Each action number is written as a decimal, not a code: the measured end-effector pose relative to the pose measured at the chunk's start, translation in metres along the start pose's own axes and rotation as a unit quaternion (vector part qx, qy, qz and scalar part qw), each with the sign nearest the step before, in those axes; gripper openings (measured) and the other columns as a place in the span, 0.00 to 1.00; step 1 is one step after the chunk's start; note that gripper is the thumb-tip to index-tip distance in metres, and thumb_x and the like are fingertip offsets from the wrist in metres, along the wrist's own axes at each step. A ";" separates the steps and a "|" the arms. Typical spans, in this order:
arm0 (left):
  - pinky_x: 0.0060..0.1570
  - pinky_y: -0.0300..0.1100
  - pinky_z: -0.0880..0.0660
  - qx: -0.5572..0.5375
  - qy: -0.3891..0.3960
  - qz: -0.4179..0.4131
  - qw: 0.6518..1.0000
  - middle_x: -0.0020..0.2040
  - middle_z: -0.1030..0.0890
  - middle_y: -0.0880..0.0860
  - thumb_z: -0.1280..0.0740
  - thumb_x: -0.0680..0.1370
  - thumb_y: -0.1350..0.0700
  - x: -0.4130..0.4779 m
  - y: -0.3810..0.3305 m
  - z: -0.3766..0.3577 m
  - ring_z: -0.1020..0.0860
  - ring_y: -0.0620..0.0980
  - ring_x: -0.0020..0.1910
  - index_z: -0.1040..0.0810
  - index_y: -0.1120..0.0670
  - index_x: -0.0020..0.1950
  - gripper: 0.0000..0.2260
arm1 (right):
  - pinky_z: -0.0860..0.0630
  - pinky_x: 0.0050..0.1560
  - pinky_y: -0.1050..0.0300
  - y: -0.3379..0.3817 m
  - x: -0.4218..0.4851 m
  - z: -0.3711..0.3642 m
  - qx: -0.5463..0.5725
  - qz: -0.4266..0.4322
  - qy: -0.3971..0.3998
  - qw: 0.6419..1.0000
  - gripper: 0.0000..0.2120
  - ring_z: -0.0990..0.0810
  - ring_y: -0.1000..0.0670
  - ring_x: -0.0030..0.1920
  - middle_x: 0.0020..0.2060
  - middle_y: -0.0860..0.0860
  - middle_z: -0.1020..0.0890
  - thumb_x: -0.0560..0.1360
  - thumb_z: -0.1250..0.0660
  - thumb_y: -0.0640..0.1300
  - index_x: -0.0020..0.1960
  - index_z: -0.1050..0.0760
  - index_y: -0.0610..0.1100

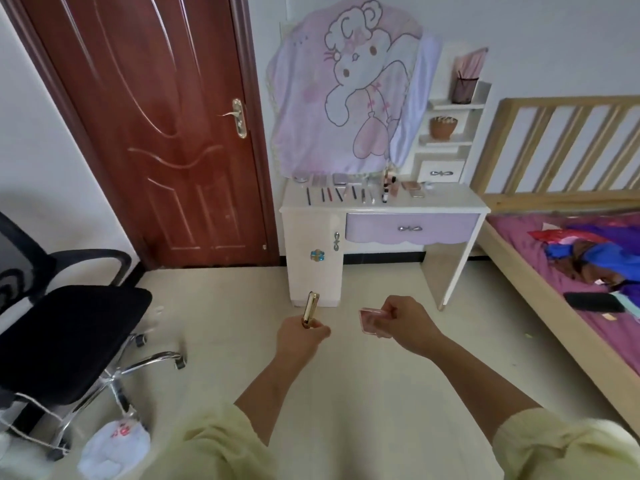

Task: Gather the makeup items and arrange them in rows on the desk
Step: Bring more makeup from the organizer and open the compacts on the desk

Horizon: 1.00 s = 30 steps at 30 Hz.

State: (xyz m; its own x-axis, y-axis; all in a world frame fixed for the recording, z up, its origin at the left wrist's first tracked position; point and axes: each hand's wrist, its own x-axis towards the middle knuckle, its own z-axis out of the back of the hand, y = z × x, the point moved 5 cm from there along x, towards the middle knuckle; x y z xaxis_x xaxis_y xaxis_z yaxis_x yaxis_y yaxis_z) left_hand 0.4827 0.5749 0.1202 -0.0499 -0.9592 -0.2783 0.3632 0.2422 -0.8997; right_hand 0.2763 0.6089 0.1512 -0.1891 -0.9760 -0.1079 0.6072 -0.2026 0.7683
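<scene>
Makeup items [346, 194] lie in rows on the white desk [450, 204], well ahead | left hand [299, 339] grips gold tube [310, 310]; right hand [407, 323] pinches pink compact [372, 322] | step: likely carrying both to the desk | next: walk up, set each into a row | no readable writing

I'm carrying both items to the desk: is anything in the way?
Nothing visible does. Bare floor lies between the gold tube, the pink compact and the desk; the office chair stands off left, the bed off right.
</scene>
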 end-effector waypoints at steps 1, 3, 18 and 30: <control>0.22 0.31 0.36 -0.010 0.002 0.004 1.000 0.28 0.29 0.48 0.28 0.70 0.61 0.018 -0.010 -0.018 0.32 0.43 0.25 0.23 0.56 0.36 0.05 | 0.34 0.29 0.65 -0.010 0.020 0.015 -0.010 -0.001 0.000 1.000 0.13 0.27 0.53 0.31 0.32 0.46 0.18 0.72 0.29 0.47 0.35 0.29 0.41; 0.23 0.33 0.37 -0.026 0.017 0.012 0.999 0.28 0.30 0.49 0.28 0.70 0.61 0.052 -0.034 -0.052 0.34 0.44 0.24 0.25 0.56 0.35 0.07 | 0.34 0.31 0.63 -0.027 0.060 0.045 -0.022 -0.013 -0.002 1.000 0.13 0.27 0.52 0.32 0.32 0.46 0.19 0.71 0.29 0.46 0.34 0.30 0.42; 0.23 0.35 0.36 -0.152 0.109 0.087 0.978 0.29 0.31 0.50 0.40 0.81 0.46 0.302 -0.147 -0.225 0.33 0.45 0.23 0.21 0.58 0.53 0.16 | 0.23 0.36 0.55 -0.128 0.325 0.165 0.118 -0.098 -0.041 0.987 0.09 0.15 0.41 0.37 0.36 0.39 0.17 0.74 0.31 0.36 0.37 0.30 0.39; 0.27 0.38 0.27 -0.225 0.153 0.141 0.952 0.30 0.20 0.53 0.37 0.81 0.51 0.524 -0.216 -0.312 0.23 0.46 0.25 0.25 0.62 0.55 0.14 | 0.23 0.32 0.60 -0.169 0.541 0.226 0.204 -0.171 -0.073 0.961 0.12 0.17 0.45 0.31 0.35 0.42 0.18 0.72 0.27 0.42 0.39 0.28 0.37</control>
State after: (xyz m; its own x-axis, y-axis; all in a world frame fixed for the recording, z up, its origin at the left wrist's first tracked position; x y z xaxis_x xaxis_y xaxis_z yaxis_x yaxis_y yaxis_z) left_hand 0.0878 0.0652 0.0640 -0.3036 -0.7753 -0.5538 -0.0285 0.5884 -0.8081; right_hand -0.1033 0.1336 0.1053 -0.4475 -0.8304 -0.3318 0.1423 -0.4325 0.8904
